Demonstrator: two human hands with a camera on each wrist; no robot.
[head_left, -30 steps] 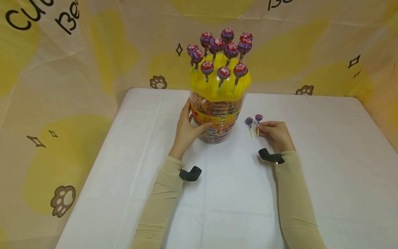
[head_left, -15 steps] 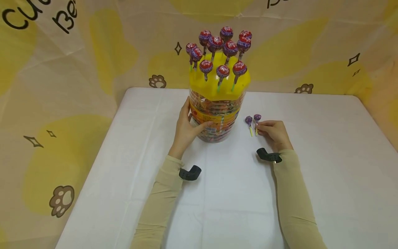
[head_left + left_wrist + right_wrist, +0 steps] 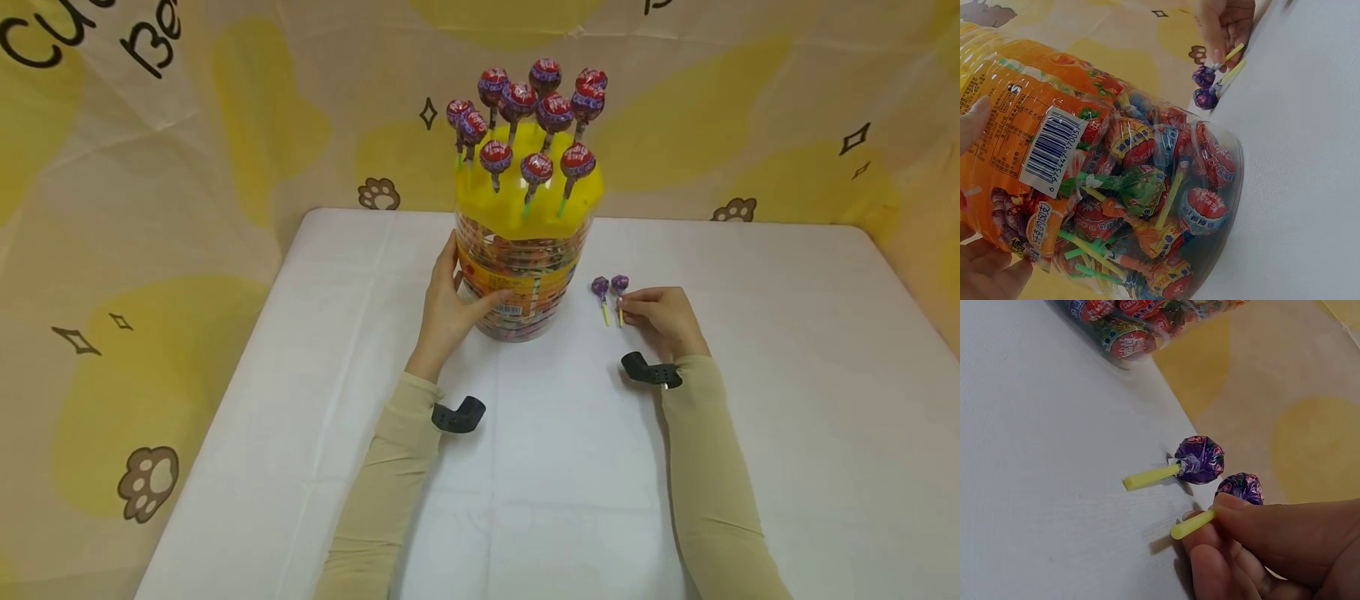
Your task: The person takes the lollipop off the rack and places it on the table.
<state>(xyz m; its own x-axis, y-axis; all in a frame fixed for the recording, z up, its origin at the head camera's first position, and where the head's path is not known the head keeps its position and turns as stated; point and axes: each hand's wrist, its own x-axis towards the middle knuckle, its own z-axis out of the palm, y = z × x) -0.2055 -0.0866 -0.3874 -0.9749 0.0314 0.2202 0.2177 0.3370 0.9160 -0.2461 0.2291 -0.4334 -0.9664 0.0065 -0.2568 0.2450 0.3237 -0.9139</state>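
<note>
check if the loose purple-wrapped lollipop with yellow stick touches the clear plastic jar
Apart: the right wrist view shows white tabletop between the loose lollipop and jar.

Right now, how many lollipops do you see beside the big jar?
2: one lollipop lies on the white table; the other lollipop, farther from the jar, is held in the right hand's grip. Any behind the jar would be hidden.

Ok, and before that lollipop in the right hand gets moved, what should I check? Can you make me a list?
1. Jar upright: ok, on the table.
2. Left hand gripping the jar: ok.
3. Right hand pinching a purple lollipop: ok, near the candy end of the stick.
4. Held lollipop fully off the table: cannot tell.
5. Other purple lollipop in hand too: not ok, it lies beside the held one.
6. Lollipops on the yellow lid, heads up: ok.
</note>
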